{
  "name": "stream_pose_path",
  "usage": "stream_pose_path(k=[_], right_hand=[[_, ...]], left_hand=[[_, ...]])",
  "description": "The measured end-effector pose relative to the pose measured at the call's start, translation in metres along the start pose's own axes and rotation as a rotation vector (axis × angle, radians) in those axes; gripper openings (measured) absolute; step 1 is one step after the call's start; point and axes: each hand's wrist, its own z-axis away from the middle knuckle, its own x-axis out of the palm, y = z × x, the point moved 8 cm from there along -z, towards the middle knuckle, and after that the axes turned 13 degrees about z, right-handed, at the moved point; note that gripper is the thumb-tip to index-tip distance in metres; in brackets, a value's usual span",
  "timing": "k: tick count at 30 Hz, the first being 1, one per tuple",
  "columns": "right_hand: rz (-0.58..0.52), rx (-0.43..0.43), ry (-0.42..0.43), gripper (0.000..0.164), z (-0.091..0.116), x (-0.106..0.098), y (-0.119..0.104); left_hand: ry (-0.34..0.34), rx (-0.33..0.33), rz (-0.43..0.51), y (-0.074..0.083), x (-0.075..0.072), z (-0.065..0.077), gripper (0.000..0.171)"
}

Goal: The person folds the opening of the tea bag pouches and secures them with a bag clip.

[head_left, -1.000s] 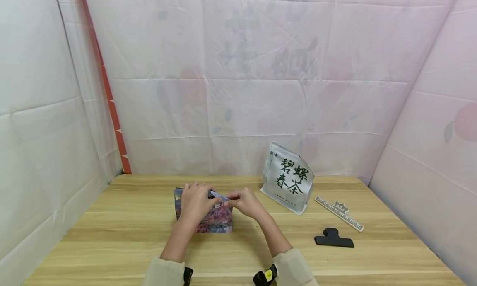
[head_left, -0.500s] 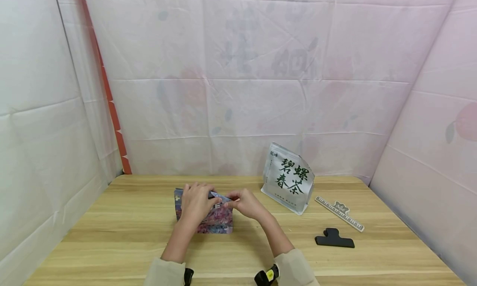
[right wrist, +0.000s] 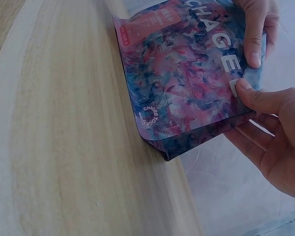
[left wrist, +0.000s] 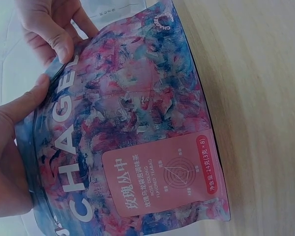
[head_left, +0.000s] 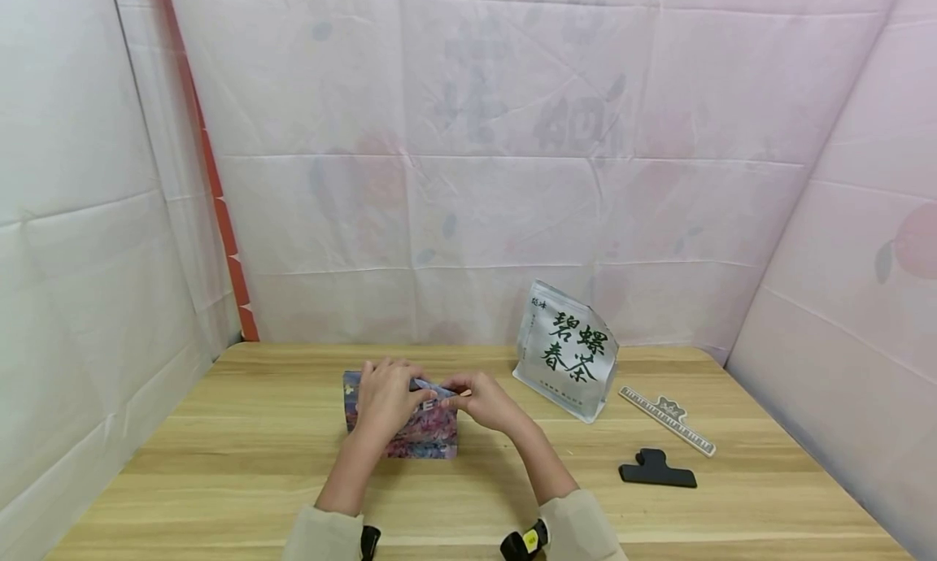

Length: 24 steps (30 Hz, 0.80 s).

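Observation:
A blue and pink tea bag pouch stands on the wooden table, its front printed with large white letters and a pink label. My left hand lies over its top edge, thumb in front and fingers behind, gripping the rim. At the upper right corner my right hand pinches the same rim between thumb and fingers. Both thumbs sit close together along the top, as the right wrist view shows with the right thumb below the left one. The left hand hides part of the pouch's front in the head view.
A silvery tea bag with dark green characters stands at the back right. Beside it lie a pale ruler-like clip and a black bag clip. White cloth walls the table at the back and sides.
Both hands stay on the pouch's top edge. The small bluish fold between the thumbs looks slightly lower and flatter; the other things have not moved.

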Motion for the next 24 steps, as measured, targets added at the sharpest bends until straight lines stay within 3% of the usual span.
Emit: stream_pose_path(k=[24], right_hand=[[-0.020, 0.022, -0.035, 0.014, 0.0015, 0.0015, 0.0006]], left_hand=[[-0.020, 0.000, 0.003, -0.0020, -0.0003, 0.0001, 0.015]])
